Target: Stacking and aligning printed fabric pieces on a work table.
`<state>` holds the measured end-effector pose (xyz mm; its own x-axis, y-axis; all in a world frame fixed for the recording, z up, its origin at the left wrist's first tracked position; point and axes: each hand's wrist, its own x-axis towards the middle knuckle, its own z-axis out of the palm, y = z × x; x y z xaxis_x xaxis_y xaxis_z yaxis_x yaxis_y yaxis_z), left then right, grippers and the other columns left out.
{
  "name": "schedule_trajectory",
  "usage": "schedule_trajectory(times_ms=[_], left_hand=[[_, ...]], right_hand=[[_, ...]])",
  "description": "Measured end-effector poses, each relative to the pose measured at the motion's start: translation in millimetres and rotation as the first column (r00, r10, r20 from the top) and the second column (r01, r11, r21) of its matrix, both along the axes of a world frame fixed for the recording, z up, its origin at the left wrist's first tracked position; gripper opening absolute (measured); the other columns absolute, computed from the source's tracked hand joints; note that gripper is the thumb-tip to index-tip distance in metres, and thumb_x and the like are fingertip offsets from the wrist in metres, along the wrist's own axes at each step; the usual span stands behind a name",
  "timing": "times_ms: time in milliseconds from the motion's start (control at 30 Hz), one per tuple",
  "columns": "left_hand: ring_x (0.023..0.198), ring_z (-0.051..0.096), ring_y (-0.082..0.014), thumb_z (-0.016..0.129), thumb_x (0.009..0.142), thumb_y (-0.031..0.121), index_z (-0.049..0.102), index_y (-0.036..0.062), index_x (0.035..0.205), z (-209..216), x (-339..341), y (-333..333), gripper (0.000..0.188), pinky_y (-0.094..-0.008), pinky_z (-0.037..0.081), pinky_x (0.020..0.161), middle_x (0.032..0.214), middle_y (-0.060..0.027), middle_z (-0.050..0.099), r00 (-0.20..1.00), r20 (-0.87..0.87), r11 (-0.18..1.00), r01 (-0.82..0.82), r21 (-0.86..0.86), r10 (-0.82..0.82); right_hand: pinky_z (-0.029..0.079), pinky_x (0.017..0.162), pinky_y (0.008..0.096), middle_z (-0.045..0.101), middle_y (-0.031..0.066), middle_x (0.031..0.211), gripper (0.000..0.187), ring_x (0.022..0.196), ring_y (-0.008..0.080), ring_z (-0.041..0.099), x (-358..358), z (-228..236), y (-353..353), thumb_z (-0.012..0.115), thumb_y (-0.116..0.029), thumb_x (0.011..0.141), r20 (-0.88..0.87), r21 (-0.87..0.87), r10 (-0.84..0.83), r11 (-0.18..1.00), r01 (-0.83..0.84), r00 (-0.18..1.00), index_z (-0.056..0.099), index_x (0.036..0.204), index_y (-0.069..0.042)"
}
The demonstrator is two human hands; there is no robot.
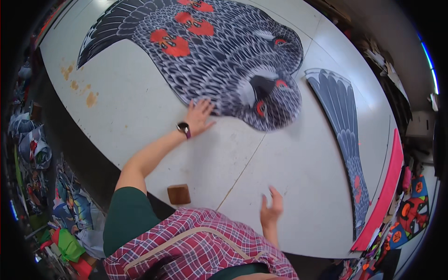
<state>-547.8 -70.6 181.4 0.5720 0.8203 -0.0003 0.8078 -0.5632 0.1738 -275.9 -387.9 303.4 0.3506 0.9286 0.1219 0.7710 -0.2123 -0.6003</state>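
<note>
A large flat cloth piece printed as a grey feathered bird [224, 51] with red patches lies spread on the white table [140, 112]. My left hand [199, 116], a dark watch on its wrist, presses flat on the lower edge of that cloth with fingers spread. My right hand [271, 207] hovers over bare table near the front edge, fingers apart and holding nothing. A separate grey feather-printed strip [345, 126] lies on the table to the right, away from both hands.
A small brown block [178, 194] sits at the table's front edge by my body. A pink strip [385, 191] runs along the right edge. Heaps of coloured printed cloth lie on the floor at left [70, 219] and lower right [410, 210].
</note>
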Motion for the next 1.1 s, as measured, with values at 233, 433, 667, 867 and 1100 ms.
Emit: schedule_trajectory(times_ms=[233, 433, 667, 867, 1100], left_hand=[[0.129, 0.046, -0.0321, 0.058, 0.081, 0.015, 0.057, 0.0043, 0.127, -24.3, 322.7, -530.0, 0.048, -0.0494, 0.032, 0.11, 0.136, -0.0183, 0.052, 0.829, 0.548, 0.9, 0.15, -0.409, 0.111], [0.137, 0.035, -0.0353, 0.063, 0.085, 0.025, 0.048, 0.0084, 0.138, 2.1, 167.6, -540.0, 0.058, -0.0511, 0.03, 0.111, 0.147, -0.0152, 0.042, 0.962, 0.207, 0.979, -0.195, 0.056, 0.18], [0.143, 0.025, -0.0389, 0.063, 0.085, 0.029, 0.029, 0.0037, 0.148, -105.3, 245.0, -586.0, 0.076, -0.0516, 0.021, 0.115, 0.155, -0.0199, 0.027, 0.822, 0.349, 0.893, -0.411, -0.183, 0.45], [0.146, 0.016, -0.0369, 0.075, 0.073, 0.039, 0.018, 0.0061, 0.153, 28.2, 65.8, -359.6, 0.103, -0.0523, 0.016, 0.117, 0.158, -0.0178, 0.018, 0.968, 0.199, 0.988, -0.15, -0.028, 0.153], [0.133, 0.041, -0.0326, 0.076, 0.071, 0.028, 0.039, 0.0038, 0.142, 19.3, -20.7, -308.2, 0.083, -0.0492, 0.026, 0.113, 0.144, -0.0181, 0.043, 0.986, -0.086, 0.988, -0.15, -0.045, 0.146]], right_hand=[[0.035, 0.108, 0.0447, 0.039, 0.0198, 0.147, 0.067, 0.134, 0.0407, 0.037, 223.6, -98.3, -260.9, 0.067, -0.005, 0.077, 0.185, -0.02, 0.51, 0.857, -0.515, 0.84, 0.041, 0.139, 0.0], [0.038, 0.106, 0.0448, 0.042, 0.0198, 0.145, 0.058, 0.133, 0.0408, 0.039, 280.2, -112.9, -325.8, 0.063, -0.006, 0.076, 0.377, -0.215, 0.494, 0.869, -0.445, 0.783, 0.05, 0.132, -0.003], [0.051, 0.082, 0.0411, 0.065, 0.0138, 0.109, 0.034, 0.098, 0.034, 0.063, 387.2, -101.1, -332.1, 0.056, 0.009, 0.069, 0.377, -0.185, 0.304, 0.95, -0.251, 0.875, 0.067, 0.099, -0.002], [0.045, 0.092, 0.0436, 0.067, 0.0162, 0.097, 0.037, 0.1, 0.0356, 0.06, 287.1, 29.0, -320.0, 0.052, 0.012, 0.066, 0.438, 0.043, -0.061, 0.998, 0.046, 0.897, 0.068, 0.095, -0.003], [0.043, 0.1, 0.0437, 0.065, 0.0188, 0.113, 0.04, 0.111, 0.0351, 0.059, 377.5, 41.2, -387.5, 0.055, 0.01, 0.07, 0.499, -0.1, -0.227, 0.944, 0.316, 0.836, 0.069, 0.103, -0.006]])
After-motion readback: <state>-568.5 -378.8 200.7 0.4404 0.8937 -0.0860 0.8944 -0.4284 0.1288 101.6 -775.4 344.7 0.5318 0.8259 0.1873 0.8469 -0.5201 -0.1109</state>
